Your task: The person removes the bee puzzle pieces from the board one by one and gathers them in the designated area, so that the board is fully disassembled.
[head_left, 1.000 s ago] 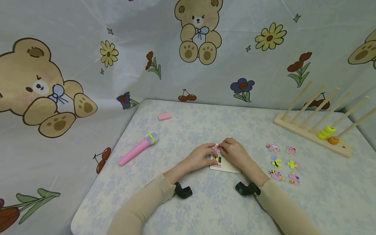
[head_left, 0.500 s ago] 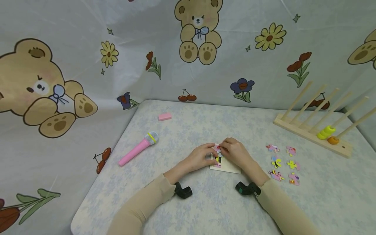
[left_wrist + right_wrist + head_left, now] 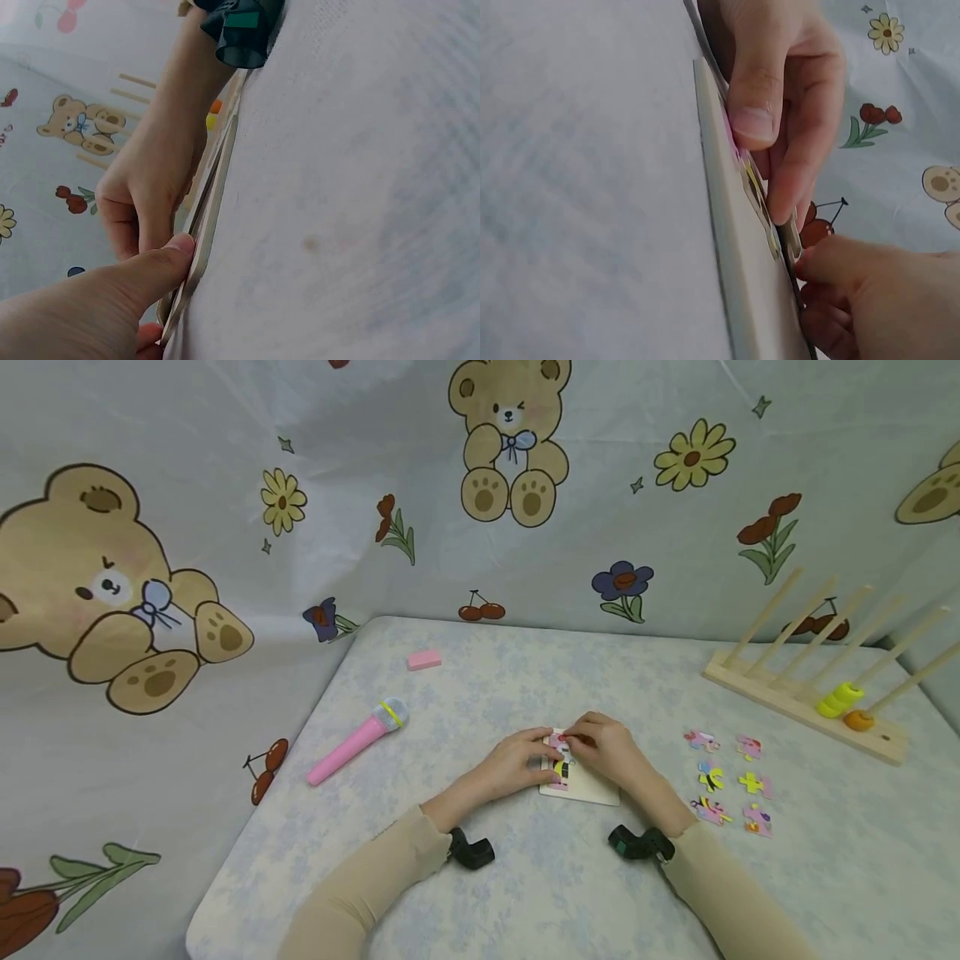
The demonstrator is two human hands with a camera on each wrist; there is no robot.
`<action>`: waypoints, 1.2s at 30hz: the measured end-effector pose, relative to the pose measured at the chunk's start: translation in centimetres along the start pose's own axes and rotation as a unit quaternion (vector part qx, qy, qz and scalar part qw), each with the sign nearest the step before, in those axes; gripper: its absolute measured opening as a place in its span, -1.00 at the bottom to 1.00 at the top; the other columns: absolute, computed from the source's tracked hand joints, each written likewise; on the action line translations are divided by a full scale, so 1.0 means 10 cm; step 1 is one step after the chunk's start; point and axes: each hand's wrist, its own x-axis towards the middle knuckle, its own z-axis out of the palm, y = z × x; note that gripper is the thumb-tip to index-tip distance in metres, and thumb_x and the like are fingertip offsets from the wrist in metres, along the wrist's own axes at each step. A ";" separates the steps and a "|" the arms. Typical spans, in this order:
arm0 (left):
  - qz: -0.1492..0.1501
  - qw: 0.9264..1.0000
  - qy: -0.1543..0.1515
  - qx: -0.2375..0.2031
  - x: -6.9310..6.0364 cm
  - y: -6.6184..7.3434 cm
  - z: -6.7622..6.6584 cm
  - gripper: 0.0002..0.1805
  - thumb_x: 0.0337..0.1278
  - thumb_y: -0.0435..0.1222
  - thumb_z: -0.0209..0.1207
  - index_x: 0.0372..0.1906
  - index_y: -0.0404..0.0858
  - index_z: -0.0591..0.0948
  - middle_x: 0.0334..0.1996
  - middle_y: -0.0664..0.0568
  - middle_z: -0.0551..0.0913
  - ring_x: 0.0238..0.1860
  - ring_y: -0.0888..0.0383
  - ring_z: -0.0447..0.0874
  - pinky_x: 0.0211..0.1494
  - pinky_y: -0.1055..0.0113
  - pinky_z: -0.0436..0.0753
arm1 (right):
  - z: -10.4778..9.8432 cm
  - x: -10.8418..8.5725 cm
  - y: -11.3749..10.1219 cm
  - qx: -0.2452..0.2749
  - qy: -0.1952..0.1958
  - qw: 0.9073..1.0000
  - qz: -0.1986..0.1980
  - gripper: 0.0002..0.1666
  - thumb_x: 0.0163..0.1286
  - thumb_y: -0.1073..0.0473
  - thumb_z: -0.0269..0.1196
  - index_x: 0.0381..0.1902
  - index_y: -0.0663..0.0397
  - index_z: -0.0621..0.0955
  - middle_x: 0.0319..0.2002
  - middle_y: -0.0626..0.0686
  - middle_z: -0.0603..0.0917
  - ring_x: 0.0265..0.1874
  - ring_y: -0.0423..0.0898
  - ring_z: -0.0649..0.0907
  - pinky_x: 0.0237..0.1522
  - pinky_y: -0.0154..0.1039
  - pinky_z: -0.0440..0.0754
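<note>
A pale puzzle board (image 3: 588,787) lies on the table in the head view, with joined pink, yellow and black pieces (image 3: 560,771) along its left side. My left hand (image 3: 512,764) holds the board at its left, the thumb (image 3: 169,259) on the near part and the fingers reaching over the pieces. At the board's far edge my right hand (image 3: 609,750) pinches a puzzle piece (image 3: 792,231), seen edge-on in the right wrist view beside a left fingertip. My fingers hide much of this piece, so its fit cannot be told.
Several loose puzzle pieces (image 3: 710,777) lie in two columns to the right. Behind them stands a wooden peg rack (image 3: 795,697) with yellow and orange beads. A pink toy microphone (image 3: 352,747) and a pink block (image 3: 424,660) lie to the left. A printed cloth hangs behind the table.
The head view has shifted slightly. Both hands stay at the board; the right thumb and forefinger have moved a little at the far edge, showing more of a gap between them.
</note>
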 end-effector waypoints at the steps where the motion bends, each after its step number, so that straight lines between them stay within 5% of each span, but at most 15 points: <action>1: -0.001 1.000 0.000 0.001 0.00 0.01 0.01 -0.59 0.10 0.03 0.25 0.05 -0.02 0.66 0.33 -0.01 0.32 0.35 0.12 0.20 0.30 0.15 0.29 | -0.01 -0.01 0.01 0.023 -0.005 1.000 0.014 -0.92 0.20 0.33 0.33 -0.32 0.22 0.72 -0.35 0.03 0.62 -0.44 -0.14 0.58 -0.45 -0.29 0.58; 8: -0.002 1.000 -0.001 0.007 0.00 0.01 0.01 -0.58 0.11 0.03 0.24 0.05 -0.02 0.66 0.33 -0.01 0.31 0.34 0.09 0.21 0.30 0.12 0.28 | -0.10 -0.04 0.04 0.115 -0.055 0.988 0.089 -0.80 0.20 0.26 0.37 -0.20 0.18 0.72 -0.25 0.01 0.61 -0.35 -0.13 0.58 -0.40 -0.32 0.57; 30: 0.007 1.000 0.010 -0.007 0.00 0.03 0.01 -0.58 0.07 0.00 0.27 0.02 -0.04 0.64 0.32 -0.07 0.32 0.34 0.06 0.23 0.31 0.11 0.28 | -0.08 -0.05 0.04 0.108 -0.054 0.991 0.053 -0.75 0.22 0.28 0.32 -0.14 0.28 0.68 -0.24 0.09 0.57 -0.36 -0.13 0.58 -0.37 -0.26 0.61; 36: -0.010 1.000 0.006 0.012 0.00 0.05 0.00 -0.51 0.07 0.06 0.26 0.05 -0.12 0.62 0.33 -0.05 0.31 0.33 0.07 0.23 0.31 0.16 0.28 | -0.09 -0.03 0.05 0.117 -0.057 0.990 0.056 -0.76 0.23 0.30 0.31 -0.14 0.28 0.68 -0.25 0.11 0.57 -0.36 -0.11 0.60 -0.35 -0.22 0.63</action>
